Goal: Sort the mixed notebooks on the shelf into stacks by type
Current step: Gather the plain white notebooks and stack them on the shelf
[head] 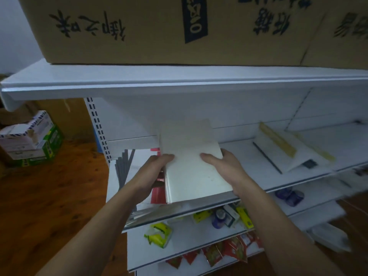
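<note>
A thick stack of white notebooks (194,176) sits at the front of the middle shelf (249,168). My left hand (154,172) grips its left edge and my right hand (225,166) grips its right edge, thumbs on top. One pale cover (186,136) at the back of the stack stands tilted up and blurred. Left of the stack lie a red-covered notebook (158,194) and a pile with grey spines (124,166). Further right on the shelf lie white notebooks with a yellow strip (278,148).
Large cardboard boxes (139,30) sit on the top shelf (159,80) overhead. The lower shelves hold yellow packets (158,234), tape rolls (290,196) and red snack bags (215,253). Cartons (29,140) stand on the wooden floor at left.
</note>
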{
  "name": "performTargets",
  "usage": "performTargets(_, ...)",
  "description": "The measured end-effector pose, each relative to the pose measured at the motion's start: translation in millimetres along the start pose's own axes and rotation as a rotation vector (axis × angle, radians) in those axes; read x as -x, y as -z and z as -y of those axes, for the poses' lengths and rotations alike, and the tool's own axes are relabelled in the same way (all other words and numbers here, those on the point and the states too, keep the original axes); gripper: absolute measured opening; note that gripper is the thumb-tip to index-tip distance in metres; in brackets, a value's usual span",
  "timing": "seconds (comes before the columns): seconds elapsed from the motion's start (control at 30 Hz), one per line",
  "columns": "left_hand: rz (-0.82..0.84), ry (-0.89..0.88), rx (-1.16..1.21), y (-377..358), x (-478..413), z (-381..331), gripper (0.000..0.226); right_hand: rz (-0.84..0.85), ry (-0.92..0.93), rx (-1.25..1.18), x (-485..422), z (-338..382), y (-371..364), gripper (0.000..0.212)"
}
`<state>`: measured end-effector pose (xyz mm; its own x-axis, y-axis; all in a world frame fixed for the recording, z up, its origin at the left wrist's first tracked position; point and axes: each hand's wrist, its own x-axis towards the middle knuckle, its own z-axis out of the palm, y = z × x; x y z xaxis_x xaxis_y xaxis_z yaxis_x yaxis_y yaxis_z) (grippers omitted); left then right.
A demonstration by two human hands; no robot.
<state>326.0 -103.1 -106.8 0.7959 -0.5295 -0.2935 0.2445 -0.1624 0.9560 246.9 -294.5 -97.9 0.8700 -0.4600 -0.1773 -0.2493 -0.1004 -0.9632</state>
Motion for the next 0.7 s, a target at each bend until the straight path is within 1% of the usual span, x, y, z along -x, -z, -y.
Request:
performTargets(0.03,0.018,-0.002,-0.009,-3,-2,1,0.044,-0.022,-0.021,0.004,2,-2,4,0.032)
performTargets(0.17,0.080,0.022,-0.018,-23,-11,3,0.034,-0.096,-0.109,0.009,13,-11,19,0.021)
performTargets(0.27,0.115,0.042,-0.011,-35,-18,6,0.036,-0.138,-0.156,0.022,20,-19,31,0.024)
performTargets(0.37,0.144,0.085,0.031,-47,-22,10,0.040,-0.142,-0.182,0.027,23,-26,44,0.029)
performTargets(0.47,0.166,0.112,0.038,-60,-24,16,0.064,-0.098,-0.184,0.018,22,-30,57,0.019)
performTargets(0.5,0.162,0.116,0.035,-64,-25,19,0.067,-0.075,-0.189,0.024,19,-32,60,0.019)
performTargets(0.6,0.112,0.116,0.049,-75,-29,21,0.061,-0.002,-0.189,0.033,8,-39,70,0.021)
performTargets(0.7,0.056,0.118,0.097,-86,-33,18,0.069,0.081,-0.198,0.004,-8,-48,82,0.019)
